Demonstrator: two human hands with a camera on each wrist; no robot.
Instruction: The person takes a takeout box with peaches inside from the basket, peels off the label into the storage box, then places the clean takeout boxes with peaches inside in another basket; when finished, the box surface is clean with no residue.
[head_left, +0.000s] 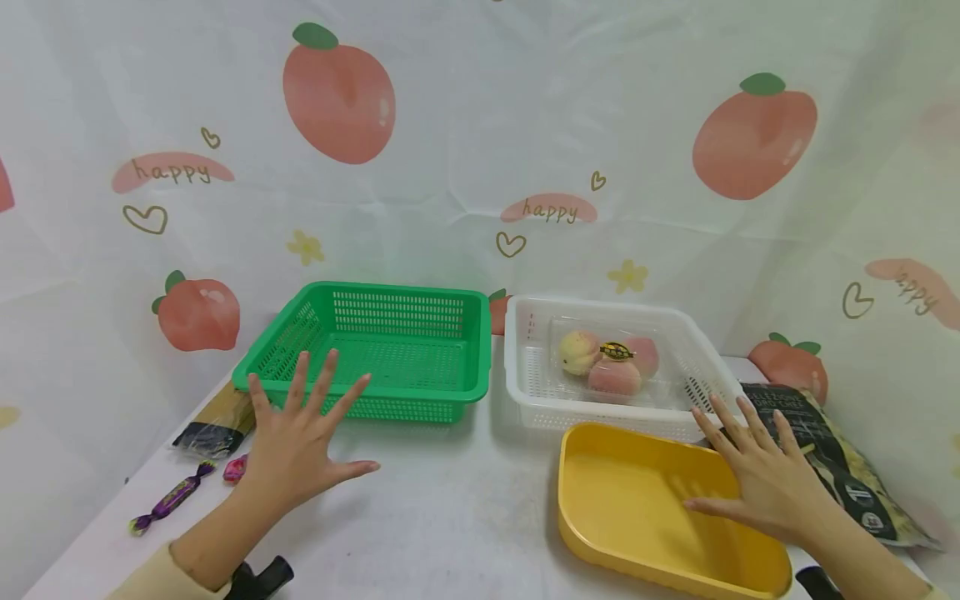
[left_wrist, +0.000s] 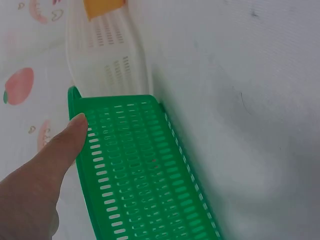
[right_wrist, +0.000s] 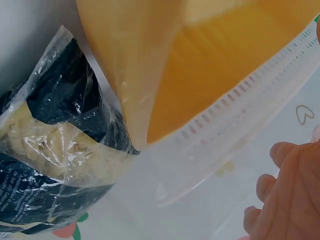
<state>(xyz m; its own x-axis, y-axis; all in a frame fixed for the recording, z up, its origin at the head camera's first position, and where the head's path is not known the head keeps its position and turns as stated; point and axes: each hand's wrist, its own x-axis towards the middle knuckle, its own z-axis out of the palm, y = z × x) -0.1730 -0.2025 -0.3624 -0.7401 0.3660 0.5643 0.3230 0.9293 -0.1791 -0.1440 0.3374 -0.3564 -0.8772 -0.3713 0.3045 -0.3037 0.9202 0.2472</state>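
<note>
My left hand (head_left: 296,446) is held up with its fingers spread, and it holds nothing. In the head view it overlaps the near left side of a green plastic basket (head_left: 420,392). Over on the other side, my right hand (head_left: 772,475) also has spread fingers and nothing in them. It hovers above the right part of a yellow tray (head_left: 630,508). Behind the tray stands a white basket (head_left: 547,408), with a clear pack of peaches (head_left: 615,377) inside. The right wrist view shows the tray from close by, with the white basket's slotted side next to it.
Right of the yellow tray lies a black pasta bag (head_left: 847,475). Near my left forearm are a purple wrapped candy (head_left: 174,498), a pink wrapped candy (head_left: 235,470) and a brown-and-black package (head_left: 217,423). A peach-printed curtain (head_left: 450,125) hangs behind the table.
</note>
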